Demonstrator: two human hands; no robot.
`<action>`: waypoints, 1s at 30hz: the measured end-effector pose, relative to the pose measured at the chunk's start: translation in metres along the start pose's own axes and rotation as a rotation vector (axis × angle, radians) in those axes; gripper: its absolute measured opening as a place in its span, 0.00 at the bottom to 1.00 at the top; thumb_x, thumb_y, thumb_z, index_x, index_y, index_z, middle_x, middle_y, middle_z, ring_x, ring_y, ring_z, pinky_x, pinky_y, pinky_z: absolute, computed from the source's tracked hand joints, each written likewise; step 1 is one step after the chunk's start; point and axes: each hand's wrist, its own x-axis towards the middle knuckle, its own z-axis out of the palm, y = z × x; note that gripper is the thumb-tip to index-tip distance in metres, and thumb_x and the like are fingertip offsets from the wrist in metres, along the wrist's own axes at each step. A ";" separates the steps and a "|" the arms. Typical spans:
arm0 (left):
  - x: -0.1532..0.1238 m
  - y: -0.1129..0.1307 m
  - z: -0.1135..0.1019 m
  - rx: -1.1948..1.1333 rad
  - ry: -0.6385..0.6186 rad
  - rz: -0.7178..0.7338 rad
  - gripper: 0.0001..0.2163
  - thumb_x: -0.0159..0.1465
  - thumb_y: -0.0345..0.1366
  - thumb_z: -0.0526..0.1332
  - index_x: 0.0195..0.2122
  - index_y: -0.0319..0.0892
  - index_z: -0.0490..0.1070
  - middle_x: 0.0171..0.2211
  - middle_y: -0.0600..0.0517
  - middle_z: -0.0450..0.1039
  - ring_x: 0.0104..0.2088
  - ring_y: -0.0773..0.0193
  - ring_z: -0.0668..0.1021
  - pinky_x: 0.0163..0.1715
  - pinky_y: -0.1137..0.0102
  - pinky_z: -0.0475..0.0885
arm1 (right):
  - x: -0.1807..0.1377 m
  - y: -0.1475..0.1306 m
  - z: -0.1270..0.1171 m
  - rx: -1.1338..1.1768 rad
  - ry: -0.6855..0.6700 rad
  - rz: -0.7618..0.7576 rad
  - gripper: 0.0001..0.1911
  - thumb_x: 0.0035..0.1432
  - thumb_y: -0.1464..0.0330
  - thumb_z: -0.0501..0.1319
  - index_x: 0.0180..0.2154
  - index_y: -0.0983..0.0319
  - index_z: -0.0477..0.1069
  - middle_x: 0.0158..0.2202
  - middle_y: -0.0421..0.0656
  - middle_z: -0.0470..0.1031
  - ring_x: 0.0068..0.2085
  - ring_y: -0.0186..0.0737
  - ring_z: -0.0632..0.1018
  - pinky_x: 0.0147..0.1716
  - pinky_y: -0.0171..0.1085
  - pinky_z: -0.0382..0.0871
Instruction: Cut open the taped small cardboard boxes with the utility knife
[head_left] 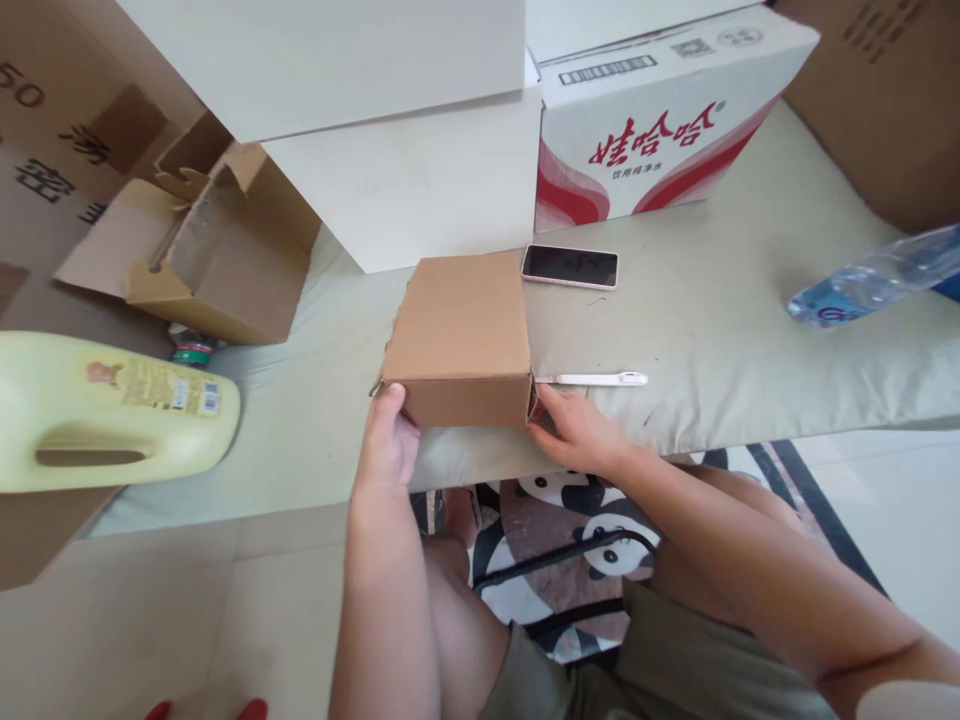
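A small brown cardboard box [461, 335] sits near the front edge of a pale grey-green padded surface [720, 340]. My left hand [388, 440] is wrapped round the box's near left corner. At the near right corner my right hand [574, 430] presses on a flap with curled fingers. A white pen-like tool [596, 379] lies just right of the box, close to my right hand. A phone [570, 266] lies face up behind the box's right side.
Large white boxes [405, 180] and a red-and-white printed carton [660, 120] stand behind. An open brown carton [217, 250] and a yellow jug [105, 410] lie left. A water bottle [870, 285] lies far right. My legs and a panda-print mat [570, 520] show below.
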 end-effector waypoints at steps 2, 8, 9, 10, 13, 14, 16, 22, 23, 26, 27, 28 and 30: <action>0.000 0.000 0.000 0.005 -0.011 0.006 0.32 0.49 0.57 0.73 0.52 0.47 0.78 0.53 0.45 0.80 0.62 0.46 0.75 0.58 0.58 0.74 | 0.000 -0.001 0.000 -0.005 -0.001 0.006 0.08 0.61 0.66 0.55 0.43 0.59 0.63 0.39 0.49 0.79 0.41 0.50 0.80 0.39 0.44 0.69; 0.000 -0.001 -0.001 0.017 -0.021 0.005 0.32 0.50 0.57 0.72 0.53 0.46 0.76 0.54 0.45 0.80 0.65 0.45 0.73 0.61 0.57 0.72 | 0.000 -0.001 0.000 0.000 -0.001 0.000 0.08 0.62 0.65 0.55 0.43 0.59 0.63 0.38 0.49 0.79 0.41 0.50 0.79 0.39 0.44 0.69; 0.000 -0.002 -0.001 0.015 -0.014 0.004 0.32 0.50 0.57 0.73 0.53 0.46 0.77 0.54 0.45 0.80 0.65 0.45 0.73 0.61 0.58 0.72 | 0.000 0.000 0.000 0.004 -0.002 0.000 0.08 0.62 0.65 0.55 0.43 0.59 0.63 0.39 0.49 0.79 0.40 0.50 0.79 0.39 0.43 0.69; 0.000 -0.002 -0.001 0.012 -0.008 0.003 0.32 0.50 0.57 0.73 0.53 0.46 0.77 0.54 0.45 0.80 0.65 0.45 0.73 0.62 0.58 0.72 | 0.000 0.000 0.000 0.005 0.000 0.001 0.08 0.62 0.65 0.55 0.43 0.59 0.63 0.39 0.50 0.79 0.40 0.50 0.79 0.39 0.43 0.68; 0.000 -0.002 0.000 0.002 -0.002 0.015 0.32 0.48 0.57 0.73 0.52 0.47 0.78 0.54 0.46 0.80 0.65 0.47 0.73 0.62 0.60 0.70 | 0.000 -0.001 0.001 -0.015 0.004 0.017 0.09 0.61 0.65 0.55 0.42 0.59 0.63 0.39 0.49 0.79 0.40 0.50 0.79 0.38 0.43 0.68; 0.000 -0.002 0.000 0.001 -0.007 0.018 0.32 0.49 0.57 0.73 0.52 0.47 0.78 0.54 0.46 0.80 0.65 0.47 0.73 0.63 0.60 0.70 | 0.000 -0.001 0.001 -0.020 0.002 0.022 0.09 0.61 0.65 0.56 0.42 0.59 0.63 0.39 0.49 0.79 0.40 0.50 0.79 0.37 0.43 0.67; 0.000 -0.003 0.000 0.007 -0.016 0.018 0.31 0.49 0.57 0.73 0.52 0.47 0.78 0.54 0.46 0.80 0.65 0.47 0.73 0.63 0.60 0.69 | 0.000 -0.001 0.001 -0.024 -0.005 0.026 0.09 0.60 0.65 0.56 0.42 0.59 0.62 0.38 0.50 0.79 0.40 0.50 0.79 0.37 0.42 0.67; 0.000 -0.001 -0.002 0.019 -0.020 0.008 0.31 0.49 0.57 0.73 0.51 0.47 0.78 0.53 0.46 0.80 0.64 0.48 0.73 0.63 0.60 0.70 | 0.000 -0.002 0.001 -0.028 -0.012 0.027 0.08 0.61 0.64 0.55 0.41 0.59 0.61 0.39 0.50 0.79 0.41 0.51 0.79 0.37 0.43 0.66; -0.001 -0.001 -0.002 0.016 -0.021 0.009 0.31 0.49 0.57 0.73 0.51 0.47 0.78 0.53 0.46 0.81 0.64 0.48 0.73 0.63 0.60 0.70 | 0.000 -0.002 0.001 -0.030 -0.013 0.027 0.07 0.61 0.64 0.55 0.41 0.59 0.61 0.39 0.50 0.79 0.41 0.51 0.79 0.37 0.43 0.66; 0.000 -0.002 -0.002 0.019 -0.029 0.009 0.31 0.49 0.57 0.73 0.51 0.47 0.78 0.53 0.46 0.81 0.64 0.47 0.74 0.62 0.59 0.70 | 0.000 -0.002 0.002 -0.034 -0.008 0.023 0.07 0.61 0.65 0.55 0.41 0.59 0.61 0.38 0.49 0.79 0.40 0.51 0.79 0.38 0.43 0.66; 0.000 -0.002 -0.003 0.022 -0.030 0.008 0.31 0.49 0.58 0.72 0.52 0.46 0.78 0.53 0.46 0.81 0.64 0.47 0.74 0.62 0.59 0.70 | 0.000 -0.002 0.002 -0.033 -0.006 0.021 0.08 0.61 0.65 0.55 0.41 0.59 0.61 0.39 0.49 0.79 0.40 0.50 0.79 0.38 0.43 0.67; 0.000 -0.003 -0.003 0.023 -0.029 0.008 0.32 0.50 0.58 0.72 0.52 0.46 0.78 0.53 0.45 0.81 0.64 0.47 0.74 0.62 0.59 0.70 | 0.000 -0.002 0.002 -0.031 -0.005 0.021 0.08 0.61 0.65 0.55 0.42 0.59 0.61 0.39 0.49 0.79 0.40 0.50 0.79 0.38 0.43 0.67; 0.000 -0.004 -0.004 0.022 -0.023 0.007 0.32 0.49 0.58 0.73 0.52 0.46 0.78 0.53 0.45 0.81 0.64 0.47 0.74 0.63 0.59 0.70 | 0.000 -0.001 0.002 -0.024 -0.009 0.028 0.08 0.61 0.64 0.55 0.42 0.59 0.61 0.39 0.50 0.79 0.41 0.51 0.80 0.37 0.43 0.67</action>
